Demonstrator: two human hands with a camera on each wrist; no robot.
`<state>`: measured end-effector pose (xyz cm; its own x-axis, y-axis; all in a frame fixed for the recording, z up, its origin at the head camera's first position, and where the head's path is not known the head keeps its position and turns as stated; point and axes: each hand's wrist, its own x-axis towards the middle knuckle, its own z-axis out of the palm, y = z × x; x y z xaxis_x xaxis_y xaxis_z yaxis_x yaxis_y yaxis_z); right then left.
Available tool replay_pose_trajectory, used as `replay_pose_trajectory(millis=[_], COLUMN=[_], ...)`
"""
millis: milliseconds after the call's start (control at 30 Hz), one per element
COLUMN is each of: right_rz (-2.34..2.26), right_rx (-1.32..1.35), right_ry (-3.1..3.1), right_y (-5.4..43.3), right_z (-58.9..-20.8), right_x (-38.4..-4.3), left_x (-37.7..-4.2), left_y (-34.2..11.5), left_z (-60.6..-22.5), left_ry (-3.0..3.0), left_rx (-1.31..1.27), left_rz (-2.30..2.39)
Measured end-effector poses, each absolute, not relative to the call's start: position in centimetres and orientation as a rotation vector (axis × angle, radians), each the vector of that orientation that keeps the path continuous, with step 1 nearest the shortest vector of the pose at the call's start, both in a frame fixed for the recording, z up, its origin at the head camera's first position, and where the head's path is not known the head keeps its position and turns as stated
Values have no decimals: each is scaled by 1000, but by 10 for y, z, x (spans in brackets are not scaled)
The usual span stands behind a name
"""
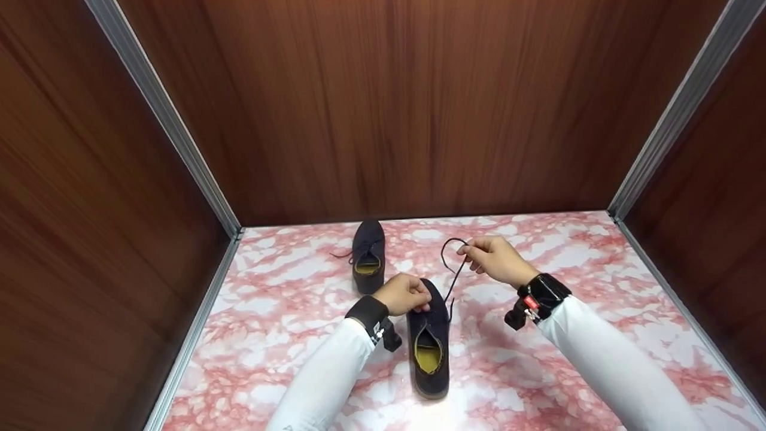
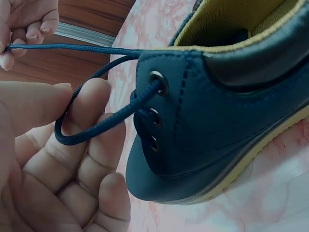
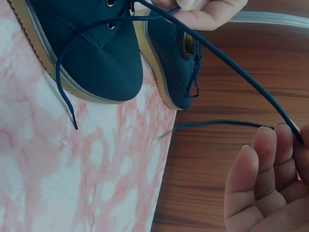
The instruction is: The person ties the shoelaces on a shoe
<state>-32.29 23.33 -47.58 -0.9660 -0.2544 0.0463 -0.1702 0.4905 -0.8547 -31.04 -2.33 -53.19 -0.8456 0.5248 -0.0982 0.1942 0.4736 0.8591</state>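
Observation:
A dark blue lace-up shoe [image 1: 432,383] with a yellow lining stands on the marbled surface, heel towards me. Over its front part, my left hand [image 1: 402,293] pinches a loop of the shoelace [image 2: 96,126] between thumb and index finger, beside the metal eyelets [image 2: 157,83]. To the right and raised above the surface, my right hand [image 1: 494,258] holds another length of lace [image 3: 231,63] in its fingertips. That length runs taut up from the shoe, and its free end curls loosely below the hand. One more lace end [image 3: 59,79] hangs over the shoe's side.
A matching shoe [image 1: 368,236] stands behind and to the left, its lace [image 1: 341,255] trailing leftwards. Brown wood-grain panels [image 1: 383,108] enclose the pink and white surface [image 1: 269,335] at the back and both sides, with grey metal strips [image 1: 191,149] along the corners.

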Motion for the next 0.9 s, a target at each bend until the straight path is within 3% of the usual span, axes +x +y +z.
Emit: replay_pose_trajectory(millis=[667,900], right_rz=[-1393,-1299], right_rx=[-429,-646], right_ry=[2690,2649], right_y=[198,172], right_z=[-471,-460], right_x=[-340,-341], left_x=[-300,-296], left_y=[-14,-10], left_z=[-546,-553], left_ry=[2578,2635], left_rx=[630,602], left_rz=[1131,1157])
